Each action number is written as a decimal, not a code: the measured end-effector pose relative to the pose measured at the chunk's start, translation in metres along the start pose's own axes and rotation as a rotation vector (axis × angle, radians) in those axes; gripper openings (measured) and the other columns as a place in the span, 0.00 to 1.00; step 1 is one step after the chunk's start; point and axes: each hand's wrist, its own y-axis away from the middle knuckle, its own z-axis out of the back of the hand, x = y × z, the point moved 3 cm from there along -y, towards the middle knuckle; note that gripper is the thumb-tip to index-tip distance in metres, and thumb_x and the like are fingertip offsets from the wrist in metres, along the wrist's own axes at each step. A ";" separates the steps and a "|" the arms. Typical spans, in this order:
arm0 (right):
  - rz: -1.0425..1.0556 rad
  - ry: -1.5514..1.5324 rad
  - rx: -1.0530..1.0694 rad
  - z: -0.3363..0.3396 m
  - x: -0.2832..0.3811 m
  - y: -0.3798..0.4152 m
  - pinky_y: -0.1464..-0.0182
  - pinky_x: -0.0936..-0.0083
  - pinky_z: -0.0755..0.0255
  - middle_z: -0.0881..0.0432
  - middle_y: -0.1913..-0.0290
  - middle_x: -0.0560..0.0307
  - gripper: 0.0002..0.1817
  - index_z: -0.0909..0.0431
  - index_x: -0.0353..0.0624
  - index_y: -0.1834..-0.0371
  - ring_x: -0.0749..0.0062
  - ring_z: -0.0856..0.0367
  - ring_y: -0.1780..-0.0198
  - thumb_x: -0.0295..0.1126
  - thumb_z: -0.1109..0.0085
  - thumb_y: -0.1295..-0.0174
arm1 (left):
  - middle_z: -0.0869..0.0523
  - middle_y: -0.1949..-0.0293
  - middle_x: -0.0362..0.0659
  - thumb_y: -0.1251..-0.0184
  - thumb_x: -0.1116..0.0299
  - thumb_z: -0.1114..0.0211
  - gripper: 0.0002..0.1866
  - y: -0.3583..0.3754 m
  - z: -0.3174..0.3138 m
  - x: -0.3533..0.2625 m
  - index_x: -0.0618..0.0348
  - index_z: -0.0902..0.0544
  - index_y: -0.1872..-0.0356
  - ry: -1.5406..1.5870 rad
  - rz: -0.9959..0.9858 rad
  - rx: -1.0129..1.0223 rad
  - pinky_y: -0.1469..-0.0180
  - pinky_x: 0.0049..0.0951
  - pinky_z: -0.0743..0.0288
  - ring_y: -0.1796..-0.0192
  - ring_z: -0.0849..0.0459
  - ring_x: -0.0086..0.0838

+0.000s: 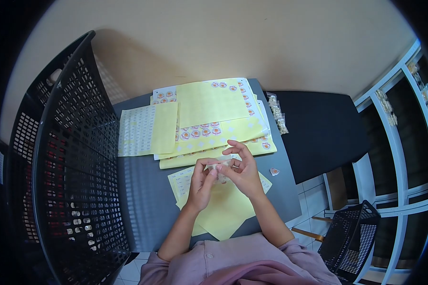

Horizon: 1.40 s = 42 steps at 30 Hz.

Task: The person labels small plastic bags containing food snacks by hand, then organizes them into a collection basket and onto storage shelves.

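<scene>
Both hands meet over the grey table, holding a small clear plastic packet (pixel 222 176) with pale contents that are hard to make out. My left hand (pixel 202 184) pinches its left side, thumb on the front. My right hand (pixel 241 175) has its thumb pressed on the packet, with the index finger raised and curved. Beneath them lie yellow backing sheets (pixel 226 209) and a white printed label sheet (pixel 182 183). A small loose sticker (pixel 274 171) lies to the right of my right hand.
Stacked sticker sheets (pixel 214 102) with round orange-pink prints cover the table's far part, beside a label sheet (pixel 137 130). A tall black basket (pixel 78 142) stands left. On the right are filled packets (pixel 277 114), a black-topped table (pixel 314 128), a shelf (pixel 399 209) and a smaller basket (pixel 349 237).
</scene>
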 end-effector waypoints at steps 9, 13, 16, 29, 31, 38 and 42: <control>-0.092 -0.145 0.085 0.005 -0.002 0.002 0.70 0.91 0.34 0.34 0.55 0.56 0.31 0.42 0.38 0.43 0.87 0.33 0.72 0.19 0.42 0.52 | 0.26 0.58 0.44 0.33 0.71 0.57 0.07 0.000 0.001 0.010 0.61 0.35 0.58 0.084 0.027 -0.081 0.64 0.25 0.25 0.62 0.24 0.23; -0.043 -0.138 0.093 0.008 -0.004 0.003 0.69 0.89 0.34 0.33 0.54 0.53 0.31 0.44 0.37 0.42 0.85 0.32 0.70 0.16 0.45 0.52 | 0.27 0.57 0.44 0.33 0.71 0.57 0.07 -0.001 0.000 0.008 0.61 0.35 0.58 0.067 0.025 -0.085 0.63 0.24 0.26 0.62 0.24 0.23; 0.004 -0.176 0.101 0.007 -0.002 0.007 0.68 0.89 0.33 0.34 0.54 0.54 0.32 0.44 0.38 0.42 0.85 0.32 0.70 0.16 0.45 0.52 | 0.27 0.59 0.44 0.33 0.70 0.57 0.08 -0.001 -0.002 0.005 0.61 0.35 0.57 0.102 0.054 -0.083 0.60 0.24 0.27 0.60 0.25 0.23; 0.290 0.095 0.014 0.035 0.021 0.031 0.66 0.85 0.32 0.32 0.56 0.56 0.31 0.39 0.39 0.45 0.83 0.31 0.68 0.20 0.38 0.54 | 0.26 0.63 0.42 0.37 0.73 0.48 0.05 0.002 -0.043 -0.020 0.61 0.31 0.63 -0.075 -0.119 -0.105 0.54 0.22 0.35 0.58 0.28 0.22; 0.490 0.346 -0.084 0.035 0.034 0.036 0.68 0.80 0.32 0.26 0.62 0.54 0.28 0.32 0.38 0.52 0.75 0.28 0.71 0.28 0.32 0.59 | 0.25 0.61 0.43 0.38 0.73 0.47 0.05 -0.001 -0.051 -0.020 0.61 0.31 0.63 -0.095 -0.167 -0.141 0.51 0.25 0.36 0.54 0.28 0.25; 0.339 0.235 -0.184 0.086 0.004 0.036 0.64 0.81 0.30 0.23 0.66 0.56 0.18 0.28 0.35 0.59 0.79 0.25 0.66 0.27 0.36 0.54 | 0.36 0.42 0.51 0.36 0.60 0.51 0.25 -0.004 -0.081 -0.011 0.61 0.42 0.42 -0.175 -0.148 -0.062 0.43 0.35 0.42 0.39 0.39 0.36; 0.218 0.127 -0.456 0.168 0.011 0.007 0.64 0.84 0.30 0.22 0.65 0.57 0.15 0.28 0.31 0.58 0.81 0.24 0.66 0.27 0.41 0.48 | 0.40 0.40 0.51 0.37 0.44 0.57 0.34 0.003 -0.075 -0.006 0.59 0.47 0.38 -0.296 -0.084 -0.140 0.44 0.37 0.38 0.40 0.37 0.37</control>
